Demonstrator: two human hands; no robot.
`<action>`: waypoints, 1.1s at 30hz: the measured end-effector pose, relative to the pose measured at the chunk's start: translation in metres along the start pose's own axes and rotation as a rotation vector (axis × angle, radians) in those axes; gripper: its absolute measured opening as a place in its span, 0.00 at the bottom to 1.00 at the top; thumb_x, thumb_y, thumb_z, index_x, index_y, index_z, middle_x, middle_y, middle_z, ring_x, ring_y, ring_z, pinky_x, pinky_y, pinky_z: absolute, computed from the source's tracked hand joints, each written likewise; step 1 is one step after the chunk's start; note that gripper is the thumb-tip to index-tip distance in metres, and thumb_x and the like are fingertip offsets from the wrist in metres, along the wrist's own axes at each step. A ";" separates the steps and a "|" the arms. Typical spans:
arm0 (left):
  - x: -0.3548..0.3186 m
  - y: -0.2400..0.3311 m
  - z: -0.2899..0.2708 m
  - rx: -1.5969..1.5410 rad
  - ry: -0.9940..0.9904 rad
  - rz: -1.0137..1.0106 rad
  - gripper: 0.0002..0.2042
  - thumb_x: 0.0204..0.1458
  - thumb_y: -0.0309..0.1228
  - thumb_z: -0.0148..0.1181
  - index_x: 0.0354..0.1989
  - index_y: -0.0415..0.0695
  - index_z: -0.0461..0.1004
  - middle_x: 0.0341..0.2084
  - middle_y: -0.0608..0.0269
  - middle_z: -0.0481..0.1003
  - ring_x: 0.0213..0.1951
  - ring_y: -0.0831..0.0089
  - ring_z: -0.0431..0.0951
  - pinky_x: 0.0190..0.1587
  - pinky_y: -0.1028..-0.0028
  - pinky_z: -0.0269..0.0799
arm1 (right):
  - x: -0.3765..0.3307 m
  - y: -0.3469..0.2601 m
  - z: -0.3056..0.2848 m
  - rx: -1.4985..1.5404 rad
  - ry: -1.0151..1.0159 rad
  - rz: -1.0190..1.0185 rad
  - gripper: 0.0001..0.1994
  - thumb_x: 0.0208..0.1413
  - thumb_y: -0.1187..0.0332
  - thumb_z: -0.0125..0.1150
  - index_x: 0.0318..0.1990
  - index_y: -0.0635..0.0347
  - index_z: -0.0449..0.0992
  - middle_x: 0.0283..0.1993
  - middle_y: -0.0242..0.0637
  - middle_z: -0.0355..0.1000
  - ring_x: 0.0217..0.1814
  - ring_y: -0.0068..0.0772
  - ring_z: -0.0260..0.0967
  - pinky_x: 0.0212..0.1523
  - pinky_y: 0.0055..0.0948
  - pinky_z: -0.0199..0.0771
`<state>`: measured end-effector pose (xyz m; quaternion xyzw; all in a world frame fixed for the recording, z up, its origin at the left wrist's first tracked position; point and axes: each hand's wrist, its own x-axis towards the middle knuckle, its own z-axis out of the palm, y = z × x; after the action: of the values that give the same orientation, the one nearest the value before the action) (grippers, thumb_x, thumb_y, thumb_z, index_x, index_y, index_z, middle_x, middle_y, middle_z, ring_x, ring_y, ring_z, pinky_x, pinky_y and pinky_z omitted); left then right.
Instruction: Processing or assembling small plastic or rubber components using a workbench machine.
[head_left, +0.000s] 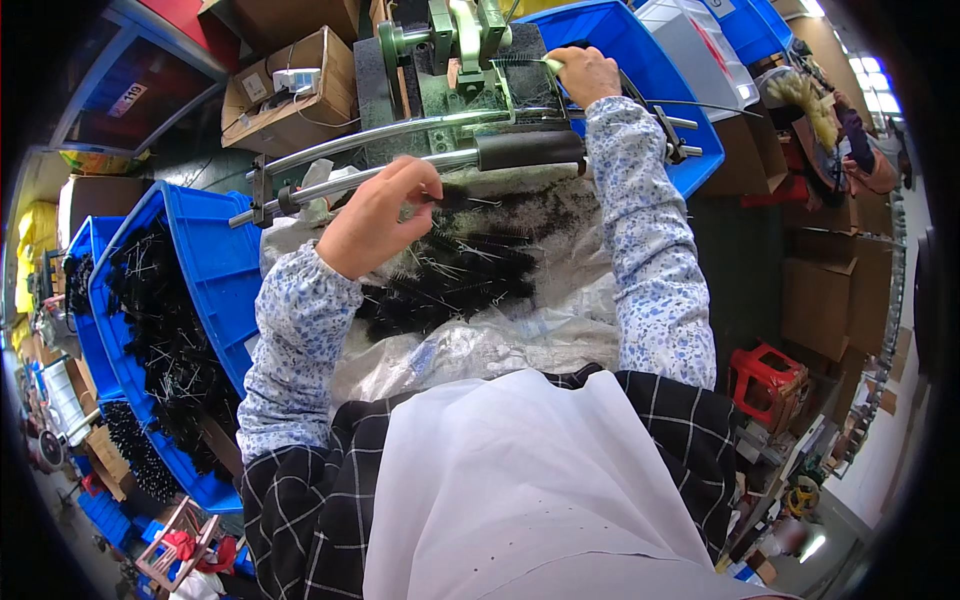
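My left hand (pixel 385 215) is raised over the cloth on my lap. Its thumb and forefinger are pinched together, with a small black wire brush (pixel 458 194) at their tips. Below it, a pile of black twisted-wire brushes (pixel 455 270) lies on the pale, dust-covered cloth (pixel 570 290). My right hand (pixel 590 75) is at the right side of the metal machine (pixel 465 75), its fingers closed. A row of thin bristles (pixel 520 62) shows beside its thumb; what the fingers grip is hidden.
Two steel rails (pixel 400 130) and a dark roller (pixel 530 150) cross in front of the machine. Blue bins (pixel 205 270) of black brushes stand at left; another blue bin (pixel 690 130) is behind my right arm. A cardboard box (pixel 300 90) and red stool (pixel 765 385) flank me. Another person (pixel 870 165) sits far right.
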<state>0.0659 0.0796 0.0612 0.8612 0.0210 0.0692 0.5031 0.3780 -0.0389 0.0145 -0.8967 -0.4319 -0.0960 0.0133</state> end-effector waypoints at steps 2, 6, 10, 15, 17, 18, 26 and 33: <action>0.003 0.002 0.003 -0.034 0.001 -0.003 0.10 0.42 0.16 0.55 0.34 0.37 0.66 0.37 0.61 0.68 0.37 0.72 0.71 0.40 0.76 0.70 | -0.002 0.020 -0.016 -0.081 0.038 0.054 0.11 0.52 0.66 0.51 0.41 0.41 0.76 0.37 0.35 0.74 0.40 0.39 0.72 0.37 0.38 0.73; 0.011 0.003 0.019 -0.043 0.125 0.052 0.10 0.42 0.17 0.55 0.34 0.38 0.66 0.33 0.59 0.68 0.34 0.70 0.74 0.39 0.75 0.71 | -0.033 0.011 -0.050 -0.047 0.467 0.097 0.10 0.52 0.64 0.53 0.40 0.54 0.73 0.36 0.39 0.73 0.34 0.38 0.72 0.34 0.35 0.74; 0.026 0.004 0.037 -0.070 0.361 0.112 0.09 0.42 0.16 0.55 0.33 0.37 0.67 0.33 0.59 0.70 0.32 0.70 0.75 0.37 0.76 0.71 | -0.105 -0.064 -0.075 0.744 -0.182 -0.326 0.14 0.50 0.65 0.55 0.44 0.58 0.70 0.35 0.45 0.72 0.37 0.43 0.71 0.39 0.37 0.72; 0.026 0.005 0.042 -0.012 0.416 0.101 0.14 0.42 0.17 0.55 0.40 0.39 0.65 0.34 0.55 0.69 0.30 0.70 0.75 0.35 0.73 0.71 | -0.107 -0.077 -0.068 0.763 -0.015 -0.212 0.09 0.50 0.71 0.51 0.39 0.58 0.74 0.32 0.44 0.72 0.36 0.43 0.70 0.36 0.38 0.71; 0.022 0.011 0.051 0.110 0.340 -0.044 0.19 0.43 0.20 0.55 0.46 0.40 0.60 0.35 0.49 0.68 0.29 0.64 0.75 0.34 0.68 0.71 | -0.077 -0.059 -0.042 0.363 0.255 -0.159 0.09 0.50 0.72 0.50 0.37 0.55 0.75 0.29 0.38 0.71 0.31 0.36 0.69 0.32 0.35 0.69; 0.020 0.005 0.061 0.162 0.183 -0.066 0.17 0.44 0.23 0.55 0.45 0.40 0.62 0.36 0.48 0.68 0.32 0.58 0.74 0.37 0.64 0.71 | -0.061 -0.054 -0.028 0.261 0.305 -0.131 0.09 0.50 0.71 0.50 0.37 0.53 0.76 0.30 0.35 0.71 0.35 0.34 0.69 0.35 0.33 0.67; 0.020 -0.023 0.132 0.565 -0.515 0.004 0.16 0.43 0.31 0.58 0.42 0.42 0.67 0.35 0.53 0.70 0.39 0.57 0.73 0.42 0.64 0.68 | -0.020 -0.049 0.005 0.073 0.242 -0.079 0.10 0.49 0.69 0.51 0.38 0.47 0.77 0.33 0.32 0.71 0.40 0.32 0.67 0.41 0.34 0.63; 0.020 -0.018 0.130 0.541 -0.581 0.031 0.15 0.43 0.24 0.51 0.43 0.41 0.68 0.36 0.54 0.70 0.40 0.59 0.72 0.45 0.65 0.65 | -0.022 -0.047 0.008 0.147 0.271 -0.099 0.12 0.46 0.72 0.55 0.40 0.47 0.77 0.32 0.31 0.71 0.38 0.34 0.67 0.44 0.36 0.62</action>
<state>0.1042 -0.0222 -0.0153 0.9465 -0.1180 -0.1778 0.2421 0.3293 -0.0253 0.0002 -0.8498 -0.4756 -0.1848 0.1326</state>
